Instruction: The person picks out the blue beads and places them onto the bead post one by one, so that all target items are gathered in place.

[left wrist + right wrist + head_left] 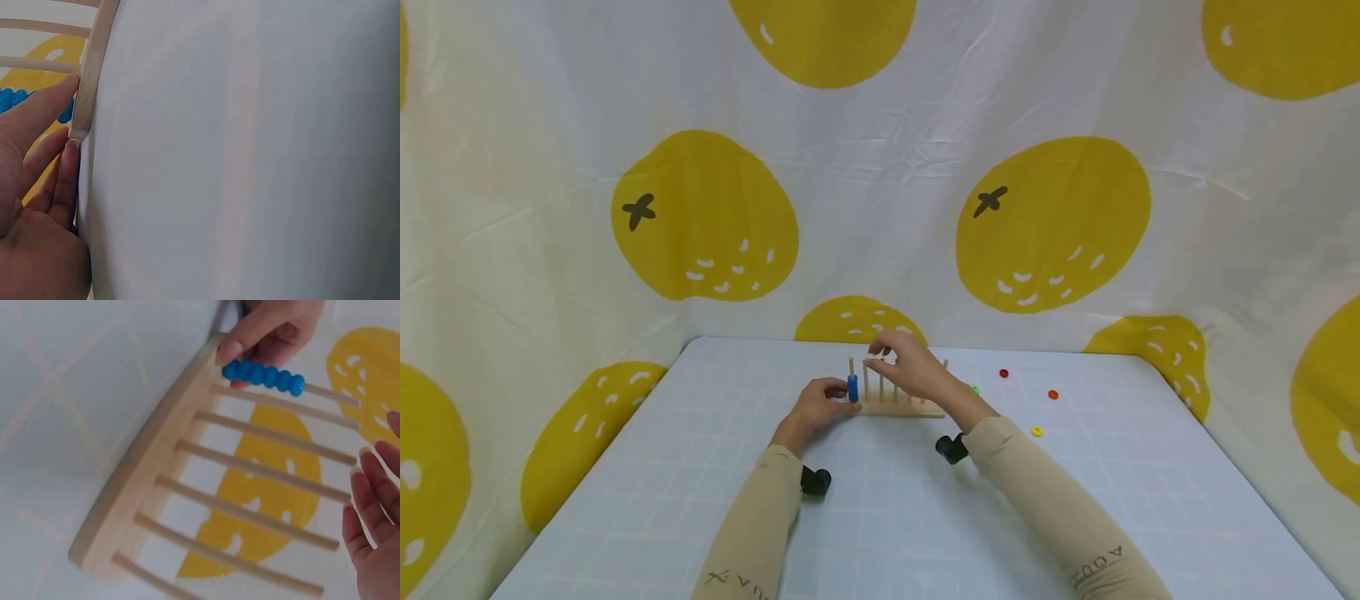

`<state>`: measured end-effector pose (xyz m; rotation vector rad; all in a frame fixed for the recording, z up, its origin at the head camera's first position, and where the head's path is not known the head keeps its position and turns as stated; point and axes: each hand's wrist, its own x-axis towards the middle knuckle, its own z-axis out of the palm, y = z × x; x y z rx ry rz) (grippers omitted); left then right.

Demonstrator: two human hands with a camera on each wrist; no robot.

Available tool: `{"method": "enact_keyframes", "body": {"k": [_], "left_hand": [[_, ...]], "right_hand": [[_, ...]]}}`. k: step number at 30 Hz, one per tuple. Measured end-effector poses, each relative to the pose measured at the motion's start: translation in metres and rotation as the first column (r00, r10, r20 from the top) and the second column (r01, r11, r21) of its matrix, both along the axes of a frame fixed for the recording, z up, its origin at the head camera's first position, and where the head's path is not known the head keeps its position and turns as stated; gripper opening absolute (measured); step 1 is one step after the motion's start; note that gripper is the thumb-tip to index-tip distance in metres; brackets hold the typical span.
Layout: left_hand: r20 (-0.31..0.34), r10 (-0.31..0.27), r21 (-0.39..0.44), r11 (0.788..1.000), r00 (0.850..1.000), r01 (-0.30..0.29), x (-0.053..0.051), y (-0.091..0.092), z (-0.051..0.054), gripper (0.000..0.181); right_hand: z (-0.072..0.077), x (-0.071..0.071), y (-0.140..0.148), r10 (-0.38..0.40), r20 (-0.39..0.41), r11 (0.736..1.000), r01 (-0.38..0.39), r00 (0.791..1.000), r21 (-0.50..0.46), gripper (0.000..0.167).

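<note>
A wooden peg rack [901, 409] stands on the table, its row of thin pegs pointing up. Several blue beads [263, 376] are stacked on the peg at its left end, with the top of that peg bare. My left hand [817, 404] grips this end of the base, thumb on the wood beside the lowest bead; the left wrist view shows the fingers [64, 178] by the base end. At the peg tops is my right hand [910, 364], thumb and fingers apart. No bead shows in its fingers [375, 487] in the right wrist view, where its thumb is hidden.
To the right of the rack lie a red ring [1003, 373], an orange ring [1053, 395] and a yellow ring [1037, 432]. A green ring [976, 389] is partly hidden behind my right wrist. A curtain with yellow fruit prints [880, 250] encloses the table.
</note>
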<state>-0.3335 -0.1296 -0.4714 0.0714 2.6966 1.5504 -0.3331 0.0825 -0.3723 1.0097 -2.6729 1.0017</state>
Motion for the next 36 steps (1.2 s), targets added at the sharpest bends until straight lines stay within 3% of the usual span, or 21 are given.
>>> {"method": "enact_keyframes", "body": {"k": [5,14,25,36], "left_hand": [[0.039,0.013,-0.007,1.0,0.999,-0.013,0.001,0.0,0.001,0.045],[0.038,0.009,-0.002,1.0,0.999,-0.009,0.005,0.001,0.002,0.045],[0.044,0.013,0.008,1.0,0.999,-0.013,0.002,0.0,-0.001,0.045],[0.042,0.015,0.01,1.0,0.999,-0.016,0.004,0.001,0.001,0.045]], "right_hand": [[0.006,0.008,0.023,-0.009,-0.005,1.0,0.009,1.0,-0.012,0.024],[0.004,0.017,0.07,-0.082,-0.013,0.996,0.081,0.997,-0.032,0.021],[-0.019,0.013,0.114,-0.177,0.029,0.983,0.178,0.984,-0.042,0.025],[-0.046,0.002,0.137,-0.229,0.076,0.972,0.224,0.97,0.068,0.026]]}}
